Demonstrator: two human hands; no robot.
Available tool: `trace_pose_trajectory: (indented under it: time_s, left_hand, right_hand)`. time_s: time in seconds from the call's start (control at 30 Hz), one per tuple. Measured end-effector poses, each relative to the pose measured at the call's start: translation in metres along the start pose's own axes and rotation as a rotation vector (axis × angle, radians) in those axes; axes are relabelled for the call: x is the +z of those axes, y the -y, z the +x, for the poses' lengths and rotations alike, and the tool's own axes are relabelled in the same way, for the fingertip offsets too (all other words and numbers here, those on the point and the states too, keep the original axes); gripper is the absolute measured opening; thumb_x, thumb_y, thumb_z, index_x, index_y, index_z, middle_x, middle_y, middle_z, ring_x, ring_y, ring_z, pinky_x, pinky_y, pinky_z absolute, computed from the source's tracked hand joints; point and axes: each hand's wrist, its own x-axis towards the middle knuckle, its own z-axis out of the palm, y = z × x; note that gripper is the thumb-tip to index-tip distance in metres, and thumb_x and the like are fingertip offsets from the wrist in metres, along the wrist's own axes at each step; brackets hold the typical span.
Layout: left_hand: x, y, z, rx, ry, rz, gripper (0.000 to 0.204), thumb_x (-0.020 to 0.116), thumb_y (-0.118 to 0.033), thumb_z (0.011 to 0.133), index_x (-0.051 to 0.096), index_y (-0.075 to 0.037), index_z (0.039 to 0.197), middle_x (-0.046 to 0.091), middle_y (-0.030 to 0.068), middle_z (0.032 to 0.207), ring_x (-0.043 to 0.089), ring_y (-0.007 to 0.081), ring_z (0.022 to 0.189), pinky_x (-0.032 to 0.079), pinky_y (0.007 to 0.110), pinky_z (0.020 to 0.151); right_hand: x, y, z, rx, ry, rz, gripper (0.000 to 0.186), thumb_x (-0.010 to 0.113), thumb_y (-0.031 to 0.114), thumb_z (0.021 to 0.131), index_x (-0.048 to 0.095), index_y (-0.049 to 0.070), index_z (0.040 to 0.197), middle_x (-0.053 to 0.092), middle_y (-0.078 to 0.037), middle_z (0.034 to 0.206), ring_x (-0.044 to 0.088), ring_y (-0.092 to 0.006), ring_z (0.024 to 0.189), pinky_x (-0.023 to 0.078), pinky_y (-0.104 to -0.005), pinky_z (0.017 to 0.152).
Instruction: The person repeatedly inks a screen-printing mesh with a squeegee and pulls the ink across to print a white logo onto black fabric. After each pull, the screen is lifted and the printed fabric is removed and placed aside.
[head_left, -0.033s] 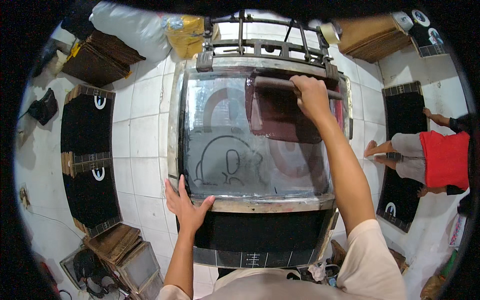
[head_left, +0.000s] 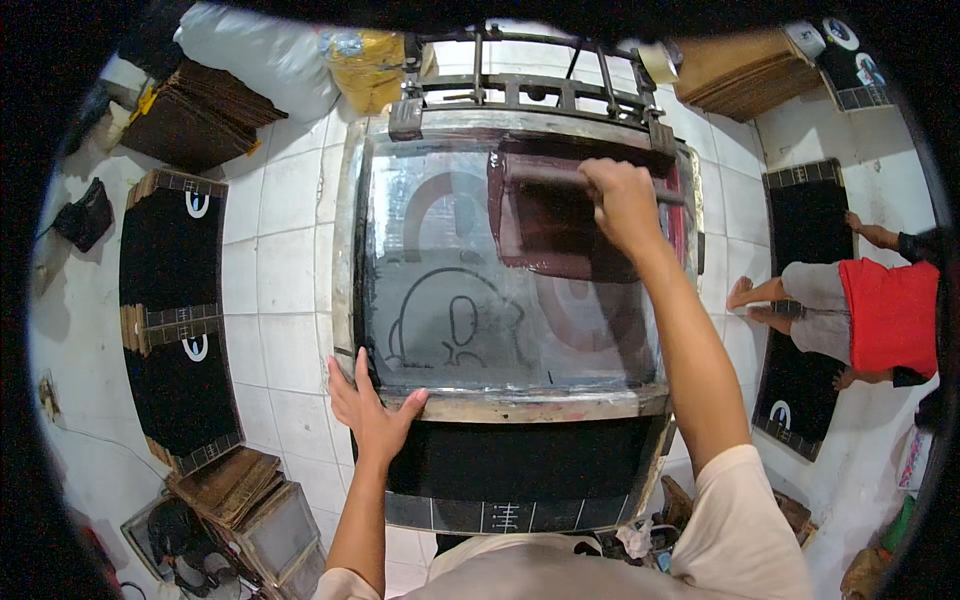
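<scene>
A silk-screen frame (head_left: 545,408) lies before me, its grey mesh (head_left: 480,375) carrying a cartoon outline and curved shapes. Dark maroon ink (head_left: 560,255) covers the mesh's far right part. My right hand (head_left: 622,200) is wrapped round the handle of a squeegee (head_left: 545,178), which lies crosswise in that ink; its lower edge is hard to make out. At the frame's near left corner rests my left hand (head_left: 372,408), fingers spread, thumb on the wooden edge. Black fabric (head_left: 520,460) on a board shows below the frame's near side.
A metal hinge clamp (head_left: 535,92) holds the frame's far side. Boards with black printed fabric (head_left: 170,240) stand at the left, others (head_left: 805,230) at the right, where a person in red (head_left: 890,320) bends over them. Wooden frames (head_left: 270,530) lean at lower left.
My right hand and the squeegee have shifted slightly toward me over the ink. The left hand stays at the frame's corner. The whole view has moved a little.
</scene>
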Motion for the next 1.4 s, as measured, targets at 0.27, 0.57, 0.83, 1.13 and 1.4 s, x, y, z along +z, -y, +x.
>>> trace_pose_trajectory:
  time_s: [0.27,0.57,0.83,1.13,1.4]
  left_hand:
    - [-0.006,-0.005,0.000,-0.008,0.023,-0.023,0.115,0.087,-0.064,0.073,0.036,-0.017,0.165,0.008,0.0313,0.173,0.015,0.0503,0.158,0.014,0.065,0.123]
    - [-0.002,0.007,-0.003,0.034,0.001,-0.048,0.118,0.089,-0.057,0.076,0.029,-0.015,0.168,0.012,0.0320,0.172,0.017,0.0497,0.158,0.016,0.063,0.124]
    - [-0.016,0.034,0.029,-0.179,0.042,-0.557,0.053,0.078,-0.019,0.092,0.061,0.003,0.137,0.072,0.0232,0.120,0.070,0.0316,0.111,0.052,0.040,0.098]
    - [-0.044,0.027,0.029,-0.141,0.040,-0.462,0.023,0.075,-0.016,0.093,0.066,0.004,0.099,0.070,0.0152,0.078,0.064,0.0220,0.070,0.052,0.038,0.068]
    - [-0.046,0.026,0.030,-0.181,0.059,-0.477,0.017,0.074,-0.013,0.094,0.066,0.002,0.097,0.066,0.0078,0.070,0.058,0.0141,0.060,0.047,0.033,0.059]
  right_hand:
    - [-0.041,0.037,-0.034,0.102,0.194,0.140,0.021,0.064,-0.003,0.078,0.068,0.008,0.096,0.073,-0.018,0.092,0.070,-0.0403,0.094,0.048,-0.0531,0.083]
    - [0.006,-0.001,-0.004,-0.026,-0.023,-0.018,0.020,0.065,-0.001,0.080,0.068,0.009,0.098,0.075,-0.016,0.100,0.070,-0.0387,0.094,0.049,-0.0532,0.080]
    - [-0.038,0.070,-0.075,0.039,-0.024,0.030,0.032,0.067,0.001,0.082,0.070,0.012,0.111,0.073,-0.012,0.106,0.067,-0.0361,0.104,0.048,-0.0478,0.089]
    - [-0.071,0.037,-0.058,0.076,0.370,0.200,0.028,0.078,0.006,0.082,0.069,0.008,0.109,0.074,-0.016,0.103,0.070,-0.0401,0.104,0.052,-0.0550,0.087]
    - [-0.023,-0.031,0.074,0.023,0.450,0.102,0.037,0.079,0.010,0.079,0.072,0.008,0.116,0.075,-0.022,0.114,0.072,-0.0424,0.110,0.058,-0.0506,0.092]
